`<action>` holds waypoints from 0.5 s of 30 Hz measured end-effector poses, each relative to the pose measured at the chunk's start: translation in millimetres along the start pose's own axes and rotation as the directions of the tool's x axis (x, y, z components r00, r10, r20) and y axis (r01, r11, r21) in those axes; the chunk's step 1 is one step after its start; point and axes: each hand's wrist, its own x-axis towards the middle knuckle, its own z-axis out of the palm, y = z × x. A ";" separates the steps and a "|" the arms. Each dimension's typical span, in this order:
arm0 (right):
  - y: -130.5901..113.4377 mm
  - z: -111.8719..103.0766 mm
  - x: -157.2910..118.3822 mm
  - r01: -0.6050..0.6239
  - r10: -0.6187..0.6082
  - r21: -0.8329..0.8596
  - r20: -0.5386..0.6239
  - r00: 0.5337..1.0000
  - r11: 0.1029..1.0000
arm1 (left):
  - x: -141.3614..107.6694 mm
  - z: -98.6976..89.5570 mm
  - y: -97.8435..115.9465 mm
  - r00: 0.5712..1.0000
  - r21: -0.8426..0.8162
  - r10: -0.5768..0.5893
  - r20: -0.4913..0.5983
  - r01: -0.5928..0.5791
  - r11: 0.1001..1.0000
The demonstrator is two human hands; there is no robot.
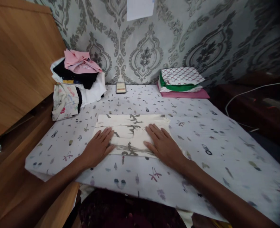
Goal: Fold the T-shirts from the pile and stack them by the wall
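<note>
A cream garment with dark grey print (123,131) lies folded into a flat rectangle on the patterned white cloth (140,171). My left hand (98,147) rests on its left end, palm down with the fingers stretched out. On its right part my right hand (162,145) lies flat, fingers stretched and thumb apart. Neither hand grasps anything. Parts of the garment under both palms are hidden, and I cannot tell what kind of garment it is.
A loose heap of clothes (79,79) sits at the back left beside a wooden panel (18,57). Folded cloths (181,84) are stacked at the back right. Between them stands a small framed square (121,88) near the wall. A white cable (246,91) runs along the right.
</note>
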 end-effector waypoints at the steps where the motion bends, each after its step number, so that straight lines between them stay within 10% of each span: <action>1: 0.5 -0.5 -1.1 -0.001 0.001 0.000 0.003 1.000 1.000 | -2.2 -2.0 -1.9 1.000 -0.007 0.001 0.008 -0.001 1.000; 15: 18.0 -6.6 32.3 -0.167 0.159 0.059 0.117 0.980 0.984 | 44.8 4.9 -37.4 0.988 -0.034 -0.147 0.037 0.148 0.988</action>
